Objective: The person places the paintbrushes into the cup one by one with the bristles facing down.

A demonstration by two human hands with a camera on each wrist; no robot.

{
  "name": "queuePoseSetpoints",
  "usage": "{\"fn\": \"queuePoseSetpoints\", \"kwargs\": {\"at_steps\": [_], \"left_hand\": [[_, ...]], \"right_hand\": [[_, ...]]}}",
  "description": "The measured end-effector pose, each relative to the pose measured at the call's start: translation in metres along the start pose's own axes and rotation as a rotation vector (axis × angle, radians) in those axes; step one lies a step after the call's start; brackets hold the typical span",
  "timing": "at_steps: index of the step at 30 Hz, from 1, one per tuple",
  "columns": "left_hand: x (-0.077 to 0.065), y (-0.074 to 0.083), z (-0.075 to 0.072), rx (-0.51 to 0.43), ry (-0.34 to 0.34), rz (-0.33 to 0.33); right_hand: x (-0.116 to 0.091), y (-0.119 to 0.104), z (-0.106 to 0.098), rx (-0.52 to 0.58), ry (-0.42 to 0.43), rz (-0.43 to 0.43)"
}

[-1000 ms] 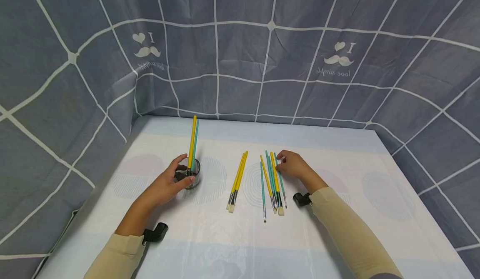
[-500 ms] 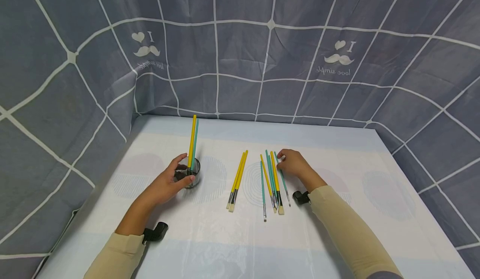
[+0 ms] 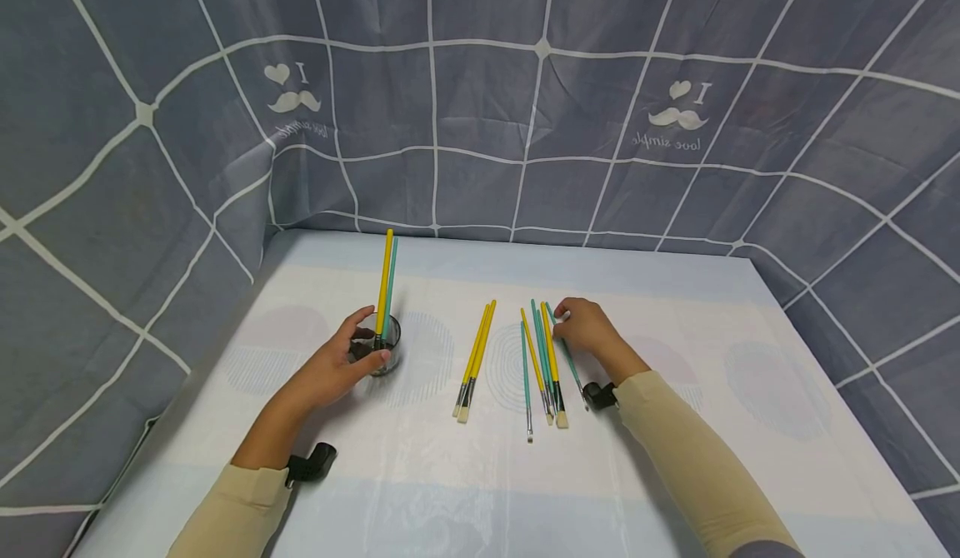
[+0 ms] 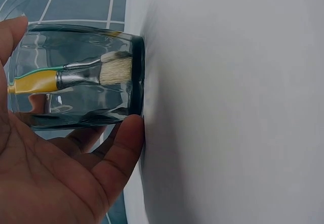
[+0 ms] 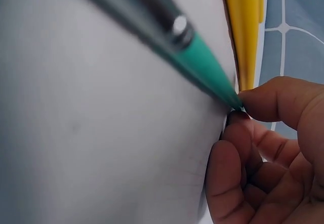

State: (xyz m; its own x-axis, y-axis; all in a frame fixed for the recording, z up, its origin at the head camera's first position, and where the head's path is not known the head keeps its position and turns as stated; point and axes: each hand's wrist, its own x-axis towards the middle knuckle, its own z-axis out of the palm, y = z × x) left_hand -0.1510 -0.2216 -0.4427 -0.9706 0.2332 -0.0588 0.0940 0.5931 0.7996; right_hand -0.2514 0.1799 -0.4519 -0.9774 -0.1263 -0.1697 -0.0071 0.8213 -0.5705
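My left hand (image 3: 330, 371) curls round a clear drinking glass (image 4: 76, 102) that stands on the table at the left. Inside the glass, bristles down, lean a yellow paintbrush (image 3: 386, 279) and a green paintbrush (image 3: 392, 283). Over at the right group of brushes, my right hand (image 3: 592, 329) pinches the handle of a thin green paintbrush (image 5: 210, 72) between thumb and fingertips. That brush slants, its metal end toward my right wrist. Beside it lie several yellow and green paintbrushes (image 3: 551, 358), bristle ends toward me.
Two yellow paintbrushes (image 3: 474, 362) lie side by side between the glass and the right group. A pale patterned cloth covers the table (image 3: 420, 491). Dark grey checked fabric (image 3: 480, 100) hangs round the back and sides. Each wrist bears a small black camera (image 3: 311, 464).
The bristle end of the green paintbrush in my right hand has swung to the right, away from the other brushes. My left hand and the glass have stayed still.
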Motion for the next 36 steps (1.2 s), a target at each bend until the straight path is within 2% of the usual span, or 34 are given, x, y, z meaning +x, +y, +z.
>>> {"fn": "queuePoseSetpoints", "kwargs": {"at_steps": [7,13,25,36], "left_hand": [[0.000,0.000,0.000,-0.002,-0.001,0.005],[0.000,0.000,-0.001,0.001,0.000,0.005],[0.000,-0.001,-0.001,0.004,0.003,-0.010],[0.000,-0.001,-0.001,-0.004,-0.004,-0.019]], "right_hand": [[0.001,0.008,-0.001,0.090,-0.006,0.033],[0.001,0.009,-0.004,0.179,-0.033,0.022],[-0.005,-0.006,-0.013,0.364,-0.058,-0.014],[-0.009,-0.021,-0.017,0.431,-0.066,-0.085]]}}
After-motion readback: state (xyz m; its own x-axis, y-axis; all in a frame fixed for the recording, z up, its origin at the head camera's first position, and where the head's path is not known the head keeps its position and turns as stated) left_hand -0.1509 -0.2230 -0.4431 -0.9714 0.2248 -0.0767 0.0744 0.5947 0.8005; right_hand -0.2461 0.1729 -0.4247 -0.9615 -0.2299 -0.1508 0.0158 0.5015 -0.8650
